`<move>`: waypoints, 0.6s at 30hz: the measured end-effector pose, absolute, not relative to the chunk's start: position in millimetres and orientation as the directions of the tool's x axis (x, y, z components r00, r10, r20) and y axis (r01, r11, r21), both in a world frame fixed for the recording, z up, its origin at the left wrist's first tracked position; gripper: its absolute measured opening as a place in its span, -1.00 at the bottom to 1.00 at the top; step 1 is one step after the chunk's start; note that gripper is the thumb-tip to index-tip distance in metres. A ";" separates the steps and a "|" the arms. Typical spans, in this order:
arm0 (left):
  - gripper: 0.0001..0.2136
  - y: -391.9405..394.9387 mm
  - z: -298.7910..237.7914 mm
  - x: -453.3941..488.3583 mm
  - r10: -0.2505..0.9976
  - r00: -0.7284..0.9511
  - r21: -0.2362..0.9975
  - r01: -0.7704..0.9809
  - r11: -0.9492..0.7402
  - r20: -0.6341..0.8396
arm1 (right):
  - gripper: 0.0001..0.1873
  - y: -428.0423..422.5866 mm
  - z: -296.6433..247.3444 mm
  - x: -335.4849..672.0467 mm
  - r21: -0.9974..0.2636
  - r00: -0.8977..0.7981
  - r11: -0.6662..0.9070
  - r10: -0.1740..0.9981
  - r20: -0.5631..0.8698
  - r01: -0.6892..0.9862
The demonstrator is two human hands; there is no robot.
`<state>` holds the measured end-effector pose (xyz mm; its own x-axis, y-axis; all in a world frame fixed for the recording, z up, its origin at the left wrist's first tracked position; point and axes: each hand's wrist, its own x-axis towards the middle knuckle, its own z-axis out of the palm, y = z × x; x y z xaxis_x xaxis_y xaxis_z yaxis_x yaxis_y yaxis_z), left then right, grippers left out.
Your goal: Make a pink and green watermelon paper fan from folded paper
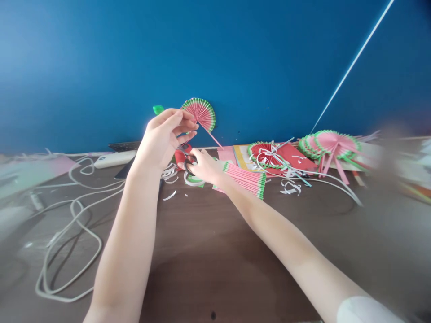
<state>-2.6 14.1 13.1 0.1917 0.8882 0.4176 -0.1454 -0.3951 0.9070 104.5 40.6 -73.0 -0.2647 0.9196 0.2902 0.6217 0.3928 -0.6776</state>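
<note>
My left hand is raised above the back of the table, thumb and fingers drawn together in a pinch. What it pinches, if anything, is too small to make out. Just below and to the right, my right hand grips dark-handled scissors, their blades pointing up toward the left fingers. Behind the left fingertips a pink pleated paper fan with a green edge leans on the wall. Under the right wrist lies a pink and green accordion-folded paper. White paper scraps lie beside the scissors.
A red pleated fan lies on coloured paper at the back. Stacked pink fans with paper strips stand farther right. A white cable loops over the table's left, near a white power strip. The blue wall rises behind.
</note>
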 end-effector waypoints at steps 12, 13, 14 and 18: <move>-0.82 16.8 12.8 -0.5 0.882 0.165 0.893 -0.170 -0.416 0.442 | -0.69 39.1 -78.8 103.6 -0.600 -0.217 0.408 0.905 0.366 0.688; -0.82 16.9 12.6 -0.9 0.880 0.168 0.892 -0.171 -0.417 0.444 | -0.71 39.5 -79.3 103.1 -0.589 -0.221 0.413 0.902 0.371 0.695; -0.83 17.3 12.3 -1.3 0.879 0.172 0.892 -0.174 -0.418 0.445 | -0.73 39.8 -79.7 102.8 -0.577 -0.225 0.417 0.899 0.376 0.702; -0.83 18.8 11.0 -2.2 0.875 0.192 0.892 -0.181 -0.414 0.445 | -0.76 40.6 -79.9 102.6 -0.515 -0.225 0.413 0.893 0.389 0.751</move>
